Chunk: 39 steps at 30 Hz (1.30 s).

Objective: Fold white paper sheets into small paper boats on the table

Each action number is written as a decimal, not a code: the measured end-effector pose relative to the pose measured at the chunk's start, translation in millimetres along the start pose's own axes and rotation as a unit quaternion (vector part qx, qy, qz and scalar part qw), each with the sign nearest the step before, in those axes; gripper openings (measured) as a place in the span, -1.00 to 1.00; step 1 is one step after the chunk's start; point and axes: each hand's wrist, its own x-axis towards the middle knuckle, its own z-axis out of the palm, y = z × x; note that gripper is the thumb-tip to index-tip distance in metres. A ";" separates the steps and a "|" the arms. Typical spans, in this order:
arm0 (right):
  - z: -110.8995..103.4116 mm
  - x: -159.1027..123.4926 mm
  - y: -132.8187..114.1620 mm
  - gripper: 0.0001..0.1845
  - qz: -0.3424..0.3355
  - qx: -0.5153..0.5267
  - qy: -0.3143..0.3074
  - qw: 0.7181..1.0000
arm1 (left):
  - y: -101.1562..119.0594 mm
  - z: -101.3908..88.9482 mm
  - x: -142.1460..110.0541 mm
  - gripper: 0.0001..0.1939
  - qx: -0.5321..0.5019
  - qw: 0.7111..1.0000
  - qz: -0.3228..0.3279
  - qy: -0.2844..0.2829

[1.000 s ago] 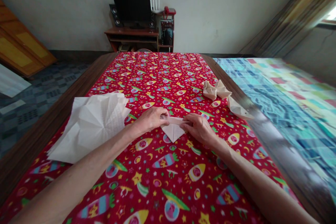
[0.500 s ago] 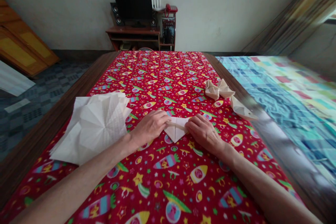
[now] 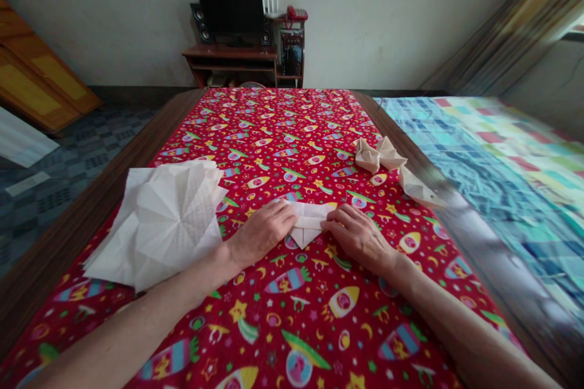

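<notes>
L hand [image 3: 264,226] & R hand [image 3: 358,236], fingers bunched, pin opp. ends of folded paper [image 3: 306,225], prob. so crease sits flat; paper stack [image 3: 166,219] left, w/in reach.

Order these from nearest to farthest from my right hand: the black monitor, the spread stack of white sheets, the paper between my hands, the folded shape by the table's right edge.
1. Paper, at your right hand
2. Folded shape, right side
3. White sheets, left side
4. Monitor, beyond the table
</notes>
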 end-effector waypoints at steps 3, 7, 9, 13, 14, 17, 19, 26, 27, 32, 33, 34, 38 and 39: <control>-0.4 -2.2 -0.7 -0.72 -0.005 0.002 -0.003 1.000 | 5.8 -3.2 -5.5 -0.76 -0.008 1.000 -0.022 -0.020; -1.4 -2.4 -2.9 -0.75 -0.006 -0.007 -0.006 1.000 | 16.9 -7.6 -9.6 -0.61 -0.055 0.995 -0.082 -0.033; -2.3 -1.7 -5.3 -0.78 -0.002 -0.014 -0.008 1.000 | 23.6 -8.6 -9.9 -0.55 -0.085 0.991 -0.097 -0.028; -0.8 -1.7 -12.5 -0.79 0.004 -0.012 -0.002 1.000 | 35.8 -4.4 -8.5 -0.54 -0.125 0.990 -0.066 -0.017; 0.5 -2.3 -14.7 -0.77 0.006 -0.008 0.004 1.000 | 37.9 -2.1 -8.2 -0.52 -0.126 0.990 -0.058 -0.017; 4.5 -6.3 -22.0 -0.67 0.014 -0.002 0.006 1.000 | 40.6 4.7 -8.4 -0.48 -0.116 0.992 -0.052 -0.018; 5.4 -10.3 -26.8 -0.56 0.026 0.002 -0.020 0.999 | 39.7 7.3 -9.6 -0.49 -0.108 0.993 -0.052 -0.019; 0.3 -27.3 -33.7 -0.41 0.066 0.000 -0.093 0.993 | 31.0 7.4 -20.3 -0.52 -0.085 0.993 -0.072 -0.027; -0.4 -29.3 -33.1 -0.42 0.072 -0.001 -0.093 0.993 | 29.7 7.1 -22.3 -0.52 -0.081 0.993 -0.076 -0.027; -4.4 -33.9 -30.8 -0.44 0.094 0.003 -0.080 0.992 | 23.0 2.7 -34.2 -0.54 -0.061 0.992 -0.107 -0.025; -5.0 -33.8 -30.9 -0.46 0.096 0.002 -0.079 0.992 | 21.7 1.4 -37.1 -0.54 -0.055 0.992 -0.113 -0.027; -5.4 -33.6 -31.2 -0.48 0.100 0.001 -0.077 0.992 | 20.4 0.3 -40.2 -0.54 -0.050 0.991 -0.118 -0.028; -3.8 -30.8 -29.2 -0.60 0.123 0.006 -0.032 0.992 | 13.9 -0.1 -50.4 -0.55 -0.046 0.990 -0.131 -0.004; -2.7 -28.9 -27.1 -0.63 0.125 0.012 -0.014 0.992 | 11.5 1.2 -51.0 -0.57 -0.054 0.989 -0.137 0.012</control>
